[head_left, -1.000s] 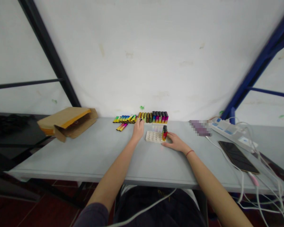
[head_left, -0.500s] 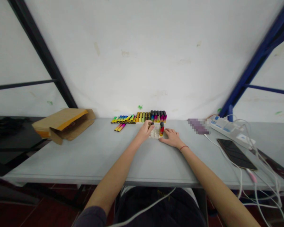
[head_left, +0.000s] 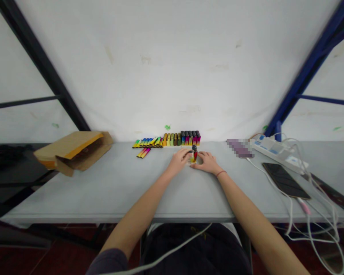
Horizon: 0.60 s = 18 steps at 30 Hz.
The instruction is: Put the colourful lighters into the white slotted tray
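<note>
My left hand [head_left: 179, 160] is over the left side of a small white tray [head_left: 190, 164], its fingers closed round a lighter whose dark top [head_left: 191, 151] shows at the fingertips. The hand hides most of that lighter. Red-and-yellow lighters [head_left: 195, 156] with black tops stand upright in the tray, right beside those fingertips. From the right, my right hand [head_left: 208, 162] grips the tray, with the thumb along its near edge and the fingers round the far right side.
Against the wall stand upright lighters with black tops [head_left: 190, 138] and a yellowish row [head_left: 172, 139]. Lighters lie flat in a pile [head_left: 147, 143], two more [head_left: 143, 153] before it. An open cardboard box [head_left: 74, 147] is left; a phone [head_left: 285, 180], power strip [head_left: 278, 152] and cables are right.
My left hand has moved right and slightly down with its lighter, closer to the standing lighters, and now covers most of the tray. My right hand stays by the tray. The view has shifted slightly.
</note>
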Available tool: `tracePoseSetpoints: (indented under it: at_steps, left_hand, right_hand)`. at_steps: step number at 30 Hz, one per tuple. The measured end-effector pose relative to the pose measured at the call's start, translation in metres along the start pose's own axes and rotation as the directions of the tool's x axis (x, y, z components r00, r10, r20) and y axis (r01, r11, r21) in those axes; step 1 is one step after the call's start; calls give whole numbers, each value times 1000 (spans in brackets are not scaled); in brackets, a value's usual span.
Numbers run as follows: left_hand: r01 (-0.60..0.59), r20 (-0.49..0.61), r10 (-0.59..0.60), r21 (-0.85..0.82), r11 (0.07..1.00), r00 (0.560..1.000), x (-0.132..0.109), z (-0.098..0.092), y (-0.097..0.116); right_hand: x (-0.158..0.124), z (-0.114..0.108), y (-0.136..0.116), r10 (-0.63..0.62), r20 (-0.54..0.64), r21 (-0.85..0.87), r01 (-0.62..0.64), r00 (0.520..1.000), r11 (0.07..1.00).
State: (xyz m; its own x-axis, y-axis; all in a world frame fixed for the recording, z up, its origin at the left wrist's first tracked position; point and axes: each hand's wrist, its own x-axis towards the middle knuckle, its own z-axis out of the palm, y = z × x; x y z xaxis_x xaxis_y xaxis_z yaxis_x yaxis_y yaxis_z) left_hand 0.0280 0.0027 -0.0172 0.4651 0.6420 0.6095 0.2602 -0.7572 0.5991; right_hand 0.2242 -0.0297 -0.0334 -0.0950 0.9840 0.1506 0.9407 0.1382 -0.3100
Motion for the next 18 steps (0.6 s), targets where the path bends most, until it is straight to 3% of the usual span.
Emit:
tracePoseSetpoints:
  at_steps: [4,18]
  left_hand:
    - [21,80,-23,28,999,997,-1,2,-2]
    - [73,99,-84,110,991,992,-5,11,7]
  right_hand:
    - [-1,2,0,-17,-19,-15,17,1000,1000]
    - [1,3,3,-33,11,-12,33,999,999]
